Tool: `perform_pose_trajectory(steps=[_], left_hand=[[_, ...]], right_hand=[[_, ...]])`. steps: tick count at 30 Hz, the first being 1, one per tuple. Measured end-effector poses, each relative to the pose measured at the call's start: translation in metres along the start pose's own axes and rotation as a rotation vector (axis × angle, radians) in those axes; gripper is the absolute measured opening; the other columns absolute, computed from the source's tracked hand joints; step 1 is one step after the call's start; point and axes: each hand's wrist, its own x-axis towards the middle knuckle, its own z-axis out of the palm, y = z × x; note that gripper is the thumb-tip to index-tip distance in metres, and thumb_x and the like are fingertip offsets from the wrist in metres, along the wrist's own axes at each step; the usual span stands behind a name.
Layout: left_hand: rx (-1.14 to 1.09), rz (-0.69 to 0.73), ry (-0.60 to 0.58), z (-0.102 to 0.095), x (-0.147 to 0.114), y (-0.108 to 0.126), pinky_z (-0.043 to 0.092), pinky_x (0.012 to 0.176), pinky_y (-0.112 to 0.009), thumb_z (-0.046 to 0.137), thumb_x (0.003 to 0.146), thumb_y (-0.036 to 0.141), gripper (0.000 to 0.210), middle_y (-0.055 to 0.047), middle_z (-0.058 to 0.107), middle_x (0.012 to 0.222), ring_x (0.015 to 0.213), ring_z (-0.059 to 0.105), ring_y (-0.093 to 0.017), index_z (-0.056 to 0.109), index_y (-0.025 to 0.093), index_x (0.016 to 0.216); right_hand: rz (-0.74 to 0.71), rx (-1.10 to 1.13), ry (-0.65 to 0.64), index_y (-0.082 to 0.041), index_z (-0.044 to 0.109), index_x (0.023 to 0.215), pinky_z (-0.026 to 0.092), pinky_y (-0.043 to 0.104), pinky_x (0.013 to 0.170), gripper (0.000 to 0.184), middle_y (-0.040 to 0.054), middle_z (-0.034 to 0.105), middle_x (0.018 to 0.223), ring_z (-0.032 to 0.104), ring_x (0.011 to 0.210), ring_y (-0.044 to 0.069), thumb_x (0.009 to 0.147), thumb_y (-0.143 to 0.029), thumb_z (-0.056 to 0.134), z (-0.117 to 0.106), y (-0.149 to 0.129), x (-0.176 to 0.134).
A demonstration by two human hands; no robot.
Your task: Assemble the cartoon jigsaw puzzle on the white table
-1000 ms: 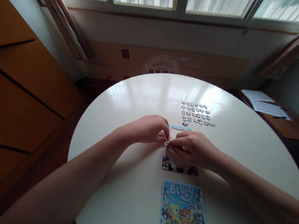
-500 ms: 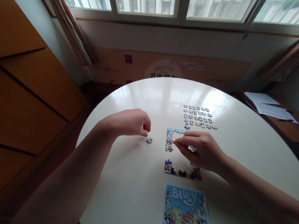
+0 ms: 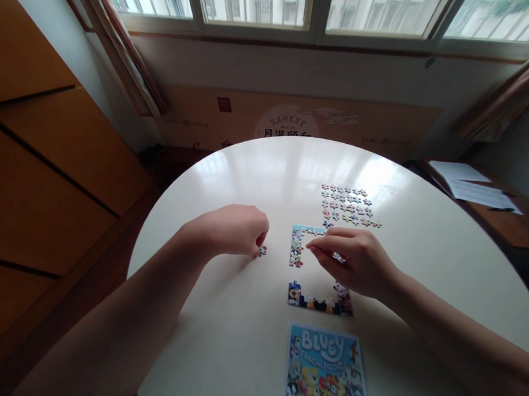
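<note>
My left hand (image 3: 240,229) is lowered to the white table with its fingers curled, thumb and fingertips closed on a small jigsaw puzzle piece (image 3: 263,251). Part of that piece is hidden by the fingers. To the right lies a partly joined puzzle border (image 3: 296,248), with a gap in its left side and an open middle. Over the border's middle hovers my right hand (image 3: 354,257), thumb and index fingertip pinched together. Whatever may be between those fingertips is too small to make out. The hand covers much of the border's right side.
Loose puzzle pieces (image 3: 347,206) lie in rows beyond the border. Nearer to me is a colourful picture sheet (image 3: 328,369) lettered "BLUEY". The round table (image 3: 230,172) has a curved far edge, and papers (image 3: 484,193) rest on a wooden surface at the right.
My left hand has come down and its fingertips have closed on the loose puzzle piece. My right hand stays pinched above the border, almost unmoved. The view has shifted slightly.
</note>
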Motion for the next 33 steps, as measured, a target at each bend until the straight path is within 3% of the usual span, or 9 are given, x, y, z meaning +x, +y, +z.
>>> perform_pose_trajectory(steps=[8, 20, 33], left_hand=[[-0.052, 0.064, -0.02, 0.002, 0.005, -0.001, 0.037, 0.056, -0.029, 0.064, 0.071, 0.024, 0.011, -0.006, 0.072, 0.079, 0.064, 0.057, -0.017, 0.072, 0.019, 0.077], [-0.201, 0.395, 0.043, 0.006, 0.007, 0.017, 0.044, 0.062, -0.027, 0.06, 0.074, 0.022, 0.02, -0.004, 0.071, 0.085, 0.075, 0.061, -0.016, 0.074, 0.021, 0.088], [-0.184, 0.433, 0.091, 0.01, 0.008, 0.021, 0.044, 0.064, -0.028, 0.061, 0.075, 0.022, 0.019, -0.005, 0.072, 0.086, 0.076, 0.061, -0.017, 0.075, 0.021, 0.088]], right_hand=[[0.002, 0.012, -0.016, -0.02, 0.078, 0.089, 0.043, 0.025, 0.053, 0.021, 0.0012, 0.07, 0.072, 0.058, 0.057, 0.01, 0.095, -0.024, 0.057, 0.0, -0.001, 0.001], [-0.18, 0.112, -0.103, -0.022, 0.076, 0.1, 0.055, 0.027, 0.067, 0.015, 0.0031, 0.078, 0.095, 0.072, 0.08, 0.014, 0.098, -0.023, 0.061, 0.004, -0.01, 0.005], [-0.186, 0.099, -0.128, -0.022, 0.076, 0.096, 0.055, 0.027, 0.067, 0.016, 0.0027, 0.078, 0.094, 0.073, 0.08, 0.015, 0.098, -0.026, 0.061, 0.006, -0.011, 0.005]])
